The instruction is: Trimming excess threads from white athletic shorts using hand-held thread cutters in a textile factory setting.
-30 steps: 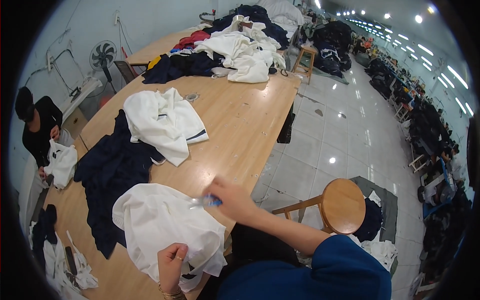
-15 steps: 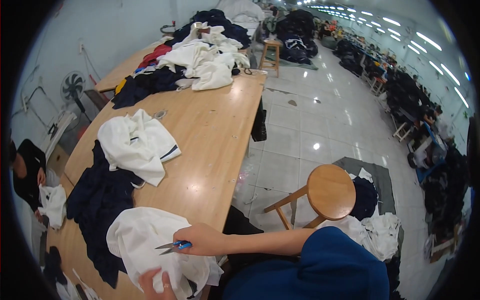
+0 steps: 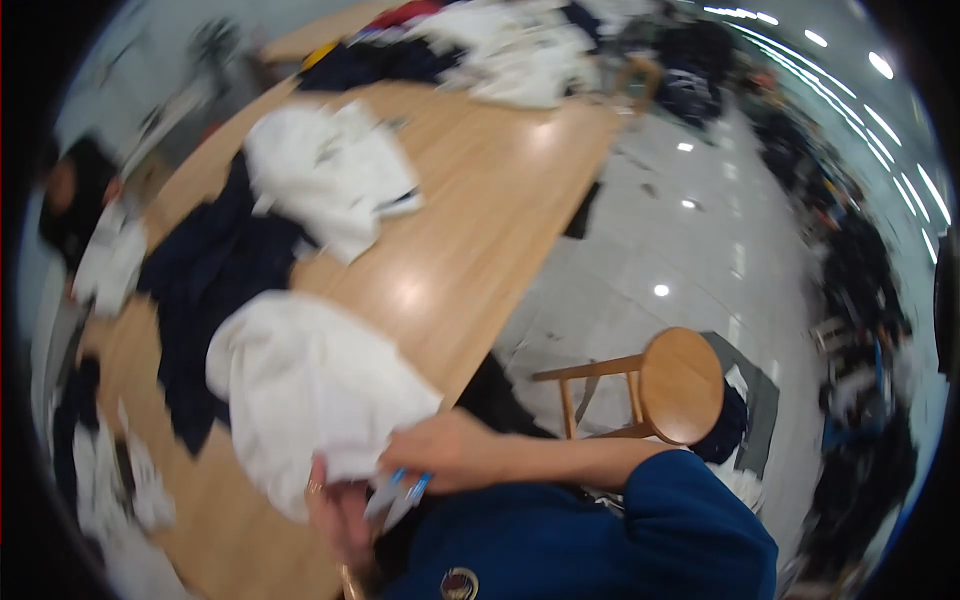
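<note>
A white garment (image 3: 310,385) lies bunched on the near end of the wooden table, its near edge drawn toward me. My left hand (image 3: 342,515), with a ring and a bracelet, is closed on that near edge, though motion blurs its fingers. Just to its right, my right hand (image 3: 445,452) is wrapped round a pair of blue-handled thread snips (image 3: 408,484) and touches the cloth. The snips' blades are smeared and partly lost against the white fabric.
Beyond lie a second white garment (image 3: 335,165) and a dark navy garment (image 3: 215,270) on the table (image 3: 470,190). Mixed clothes (image 3: 515,50) are heaped at its far end. A round wooden stool (image 3: 682,385) stands on the right. Another person (image 3: 78,205) is at the left edge.
The view has shifted, so the table sits higher in the picture. Both hands have drawn closer together at the garment's near edge, and the snips have come down toward my body.
</note>
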A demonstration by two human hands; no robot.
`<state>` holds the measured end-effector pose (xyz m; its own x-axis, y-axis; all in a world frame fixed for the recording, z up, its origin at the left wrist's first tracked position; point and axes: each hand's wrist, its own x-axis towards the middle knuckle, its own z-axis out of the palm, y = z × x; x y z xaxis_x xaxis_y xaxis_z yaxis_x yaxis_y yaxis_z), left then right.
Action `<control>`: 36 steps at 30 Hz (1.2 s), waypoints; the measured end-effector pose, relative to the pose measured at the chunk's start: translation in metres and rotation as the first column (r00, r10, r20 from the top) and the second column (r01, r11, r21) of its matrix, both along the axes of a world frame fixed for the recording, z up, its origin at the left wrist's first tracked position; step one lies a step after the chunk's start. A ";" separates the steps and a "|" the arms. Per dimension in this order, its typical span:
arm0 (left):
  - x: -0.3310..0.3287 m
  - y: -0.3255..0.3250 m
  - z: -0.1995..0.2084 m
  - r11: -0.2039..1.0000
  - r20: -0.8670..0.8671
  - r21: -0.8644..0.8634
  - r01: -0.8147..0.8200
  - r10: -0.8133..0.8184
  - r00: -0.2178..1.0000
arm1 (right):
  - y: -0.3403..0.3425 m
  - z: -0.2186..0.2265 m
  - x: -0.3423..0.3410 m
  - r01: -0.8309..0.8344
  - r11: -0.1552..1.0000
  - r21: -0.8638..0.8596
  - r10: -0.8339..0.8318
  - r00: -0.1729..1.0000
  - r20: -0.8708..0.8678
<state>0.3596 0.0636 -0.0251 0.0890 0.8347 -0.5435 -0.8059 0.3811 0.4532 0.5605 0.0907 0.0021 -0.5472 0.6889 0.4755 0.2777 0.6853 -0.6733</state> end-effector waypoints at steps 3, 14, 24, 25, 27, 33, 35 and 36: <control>0.019 -0.013 0.011 0.978 -0.240 0.204 -0.033 0.083 0.967 | -0.004 0.007 0.012 0.171 0.944 -0.283 -0.169 0.985 0.029; 0.020 -0.012 0.032 0.979 -0.270 0.199 0.043 0.012 0.963 | 0.004 0.022 0.007 0.379 0.915 -0.136 -0.363 0.923 0.128; 0.023 -0.008 0.034 0.980 -0.304 0.199 0.029 0.033 0.952 | 0.000 0.025 0.005 0.352 0.927 0.126 -0.374 0.879 0.297; 0.024 -0.008 0.034 0.980 -0.303 0.197 0.030 0.032 0.952 | -0.001 0.026 0.004 0.353 0.929 0.107 -0.369 0.877 0.308; 0.026 -0.007 0.032 0.968 -0.352 0.252 0.015 0.077 0.933 | -0.002 0.026 0.003 0.353 0.928 0.116 -0.371 0.877 0.306; 0.026 -0.008 0.030 0.969 -0.382 0.246 0.033 0.066 0.922 | -0.003 0.026 0.002 0.365 0.920 0.144 -0.392 0.864 0.316; 0.027 -0.008 0.032 0.968 -0.373 0.248 0.022 0.075 0.925 | -0.003 0.026 0.001 0.373 0.916 0.149 -0.401 0.858 0.320; 0.028 -0.007 0.033 0.968 -0.365 0.250 0.014 0.081 0.928 | -0.003 0.026 0.001 0.374 0.918 0.127 -0.395 0.865 0.310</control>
<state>0.3873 0.0562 0.0077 -0.1087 0.9439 -0.3117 -0.5728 0.1968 0.7957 0.5613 0.0879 0.0276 -0.3745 0.8518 0.3663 0.7222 0.5157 -0.4610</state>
